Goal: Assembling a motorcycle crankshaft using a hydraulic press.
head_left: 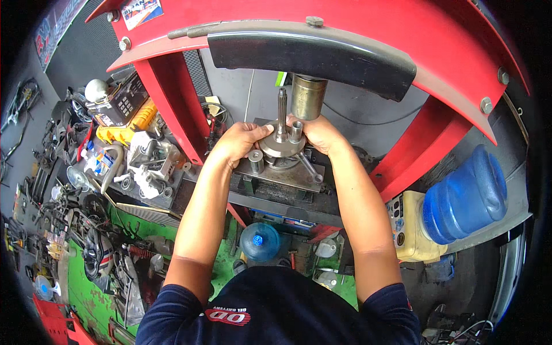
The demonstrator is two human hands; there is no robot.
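two bare hands meet near the middle of the head view, around a grey metal wheel (276,148) that sits just up from the middle, at 12 o'clock. a tall thin rod (282,109) stands up from it. a short tube (296,132) stands at its 1 o'clock, and a metal arm (311,168) with a ring at its tip pokes out toward 5 o'clock. the left hand (241,141) is at the wheel's 10 o'clock, its thumb and bent fingers clamped on the edge. the right hand (323,133) is at 2 o'clock, its fingers partly hidden, so i cannot tell if they are closed on it. a small metal cylinder (256,163) stands at 8 o'clock, close to the left fingers. a flat metal plate (296,177) lies below the wheel. a fat brassy post (308,98) hangs at 1 o'clock from the wheel, in a big red frame (172,100). out at 3 o'clock is a big blue jug (466,195)
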